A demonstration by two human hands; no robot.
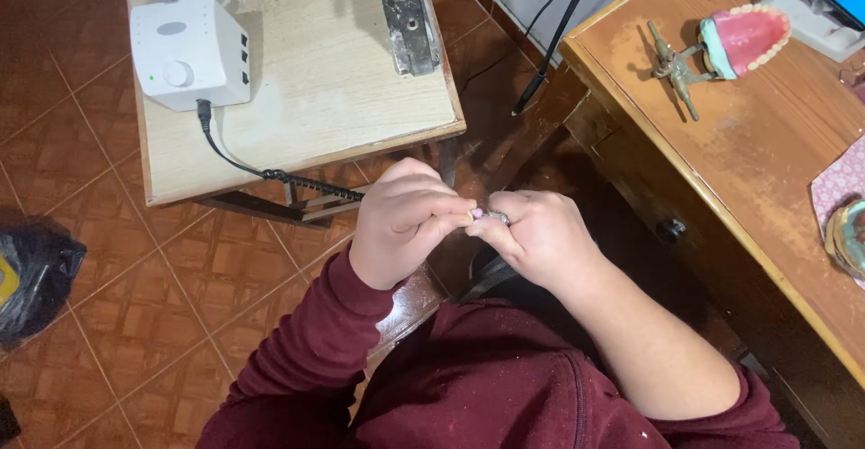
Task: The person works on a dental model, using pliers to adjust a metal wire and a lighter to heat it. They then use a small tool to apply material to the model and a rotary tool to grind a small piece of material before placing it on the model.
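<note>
Hands | our left hand (401, 224) and right hand (538, 237) pinch a small grey piece (494, 217) between fingertips | risk: it slips (thin grip) toward the floor (117, 296) at 6 o'clock

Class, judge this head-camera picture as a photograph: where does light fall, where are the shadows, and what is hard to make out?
Head view: light falls evenly on the pale small table; deep shadow lies beneath it and beside the wooden desk; the tiny piece pinched between left hand and right hand is too small to identify.
</note>
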